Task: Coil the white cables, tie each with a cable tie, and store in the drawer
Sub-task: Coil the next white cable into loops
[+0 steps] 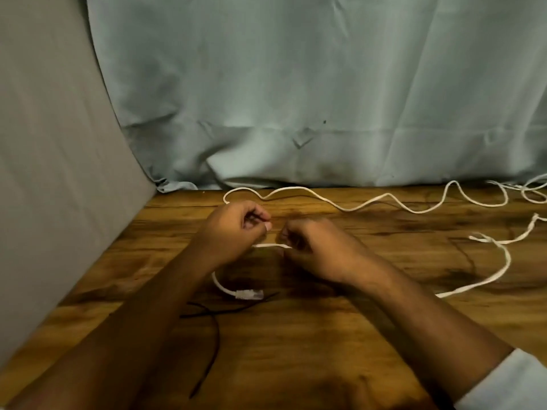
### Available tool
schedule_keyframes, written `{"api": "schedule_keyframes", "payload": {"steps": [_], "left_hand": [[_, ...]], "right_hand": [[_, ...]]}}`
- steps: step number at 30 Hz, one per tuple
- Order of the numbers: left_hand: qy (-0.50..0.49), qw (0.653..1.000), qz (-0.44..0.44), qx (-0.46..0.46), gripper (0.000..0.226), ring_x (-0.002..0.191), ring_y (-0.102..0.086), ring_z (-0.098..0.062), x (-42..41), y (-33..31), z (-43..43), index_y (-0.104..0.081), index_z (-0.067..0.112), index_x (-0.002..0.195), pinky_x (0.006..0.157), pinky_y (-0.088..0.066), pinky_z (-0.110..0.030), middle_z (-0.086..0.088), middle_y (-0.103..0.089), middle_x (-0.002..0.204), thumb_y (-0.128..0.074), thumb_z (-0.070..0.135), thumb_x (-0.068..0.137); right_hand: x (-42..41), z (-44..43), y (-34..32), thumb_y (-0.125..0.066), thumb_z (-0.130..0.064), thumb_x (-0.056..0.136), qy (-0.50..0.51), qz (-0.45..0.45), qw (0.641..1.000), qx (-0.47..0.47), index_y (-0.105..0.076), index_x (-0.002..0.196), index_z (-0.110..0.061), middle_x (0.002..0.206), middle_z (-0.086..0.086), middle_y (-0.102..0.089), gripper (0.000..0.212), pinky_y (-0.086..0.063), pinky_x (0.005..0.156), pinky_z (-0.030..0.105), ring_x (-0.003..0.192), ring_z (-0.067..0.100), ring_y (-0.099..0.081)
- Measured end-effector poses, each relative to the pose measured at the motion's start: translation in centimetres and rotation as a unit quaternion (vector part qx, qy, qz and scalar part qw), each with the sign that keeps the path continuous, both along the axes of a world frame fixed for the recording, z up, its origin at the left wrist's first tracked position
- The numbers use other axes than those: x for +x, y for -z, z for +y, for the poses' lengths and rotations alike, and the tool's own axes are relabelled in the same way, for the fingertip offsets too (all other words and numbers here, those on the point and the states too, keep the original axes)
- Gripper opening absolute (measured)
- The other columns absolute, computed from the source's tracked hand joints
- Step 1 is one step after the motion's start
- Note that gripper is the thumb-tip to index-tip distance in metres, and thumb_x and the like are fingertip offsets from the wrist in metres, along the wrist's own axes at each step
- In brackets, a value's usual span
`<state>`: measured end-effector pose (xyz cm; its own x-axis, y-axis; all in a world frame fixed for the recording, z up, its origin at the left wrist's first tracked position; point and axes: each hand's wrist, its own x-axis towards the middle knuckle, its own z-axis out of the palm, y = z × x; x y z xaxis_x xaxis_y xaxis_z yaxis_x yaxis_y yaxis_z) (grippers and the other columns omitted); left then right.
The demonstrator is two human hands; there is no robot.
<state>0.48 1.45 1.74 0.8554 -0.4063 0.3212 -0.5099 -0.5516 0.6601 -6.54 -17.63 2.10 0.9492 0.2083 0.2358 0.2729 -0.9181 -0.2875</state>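
Observation:
A flat white cable (485,281) lies on the wooden table (310,344). My left hand (233,229) and my right hand (313,250) both pinch it near its end, with a short taut stretch between them. Its clear plug (248,295) rests on the table just below my left wrist. From my right hand the cable sweeps right in a wide loop. A second thin white cable (355,207) snakes along the table's back edge. Black cable ties (214,329) lie crossed on the table under my left forearm.
A pale blue-green cloth (296,99) hangs behind the table, and a grey panel (53,173) closes off the left side. More white cable loops (529,192) sit at the far right edge. No drawer is in view.

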Motion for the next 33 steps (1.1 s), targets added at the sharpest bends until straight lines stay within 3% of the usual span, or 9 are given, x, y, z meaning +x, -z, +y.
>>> {"api": "schedule_keyframes", "payload": {"steps": [5,9,11,13,18,22,25,29,33], "left_hand": [[0.012,0.995,-0.026,0.097,0.016,0.090,-0.063,0.004,-0.2,1.4,-0.3,-0.072,0.032,0.107,0.084,-0.057,-0.030,0.018,-0.070,0.099,-0.073,0.031,0.091],[-0.013,0.995,-0.056,0.087,0.011,0.090,-0.061,0.000,0.1,1.7,-0.2,-0.071,0.035,0.103,0.079,-0.055,-0.031,0.017,-0.068,0.097,-0.069,0.034,0.093],[-0.019,0.999,-0.022,0.024,0.009,0.084,-0.066,-0.004,0.2,1.8,-0.1,-0.073,0.030,0.097,0.075,-0.055,-0.031,0.011,-0.073,0.090,-0.067,0.035,0.095],[0.001,0.988,0.111,-0.109,0.019,0.079,-0.072,-0.011,0.2,1.6,-0.3,-0.076,0.020,0.093,0.076,-0.056,-0.033,0.001,-0.077,0.085,-0.065,0.033,0.098],[0.110,0.860,0.355,-0.350,0.030,0.080,-0.071,-0.020,-0.9,0.3,-1.0,-0.072,0.006,0.113,0.081,-0.057,-0.038,-0.007,-0.072,0.085,-0.054,0.027,0.102],[0.137,0.846,0.367,-0.361,0.031,0.070,-0.067,-0.018,-1.8,0.3,-2.0,-0.073,0.008,0.116,0.070,-0.059,-0.030,-0.004,-0.065,0.074,-0.053,0.025,0.101],[0.148,0.858,0.355,-0.339,0.030,0.062,-0.061,-0.016,-2.3,0.3,-2.5,-0.077,0.014,0.111,0.066,-0.053,-0.031,-0.003,-0.059,0.069,-0.052,0.028,0.102],[0.157,0.853,0.358,-0.345,0.030,0.052,-0.055,-0.014,-3.0,0.1,-3.2,-0.079,0.017,0.096,0.065,-0.049,-0.033,-0.003,-0.053,0.060,-0.055,0.036,0.097],[0.213,0.784,0.400,-0.424,0.029,0.043,-0.052,-0.013,-3.0,-0.9,-3.8,-0.069,0.011,0.087,0.077,-0.059,-0.042,0.002,-0.044,0.050,-0.054,0.034,0.095]], "right_hand": [[0.5,0.1,1.1,-0.061,-0.040,0.098,0.068,-0.007,0.994,-0.091,-0.071,0.110,-0.030,0.108,-0.001,-0.071,0.019,-0.051,0.072,0.034,0.099,0.024,-0.067],[0.2,-1.3,1.0,-0.057,-0.043,0.098,0.128,-0.062,0.988,-0.064,-0.068,0.105,-0.028,0.101,0.000,-0.074,0.020,-0.050,0.069,0.034,0.096,0.028,-0.069],[0.1,-2.2,1.0,-0.057,-0.042,0.097,0.154,-0.086,0.984,-0.031,-0.067,0.103,-0.026,0.100,0.000,-0.074,0.019,-0.056,0.074,0.038,0.094,0.029,-0.069],[0.3,-3.0,1.0,-0.058,-0.040,0.097,0.185,-0.110,0.976,0.009,-0.066,0.101,-0.025,0.098,0.000,-0.073,0.017,-0.057,0.075,0.041,0.093,0.030,-0.069],[1.0,-4.7,1.4,-0.064,-0.035,0.097,0.244,-0.123,0.956,0.109,-0.065,0.106,-0.025,0.102,0.002,-0.074,0.014,-0.055,0.077,0.040,0.098,0.032,-0.069],[0.8,-3.6,1.7,-0.065,-0.033,0.097,0.149,-0.148,0.973,0.100,-0.047,0.146,-0.024,0.137,0.004,-0.059,0.053,-0.051,0.099,0.042,0.122,0.028,-0.059],[0.7,-2.5,1.5,-0.056,-0.030,0.103,0.055,-0.174,0.978,0.100,-0.037,0.156,-0.027,0.143,0.002,-0.054,0.057,-0.048,0.105,0.044,0.126,0.023,-0.056],[1.1,-2.5,2.0,-0.045,-0.026,0.105,-0.003,-0.202,0.966,0.159,-0.062,0.134,-0.026,0.122,-0.002,-0.065,0.033,-0.050,0.096,0.045,0.113,0.017,-0.062],[1.4,-2.9,1.9,-0.050,-0.023,0.106,0.010,-0.238,0.945,0.223,-0.070,0.112,-0.020,0.101,-0.005,-0.070,0.021,-0.050,0.085,0.038,0.097,0.013,-0.064]]}}
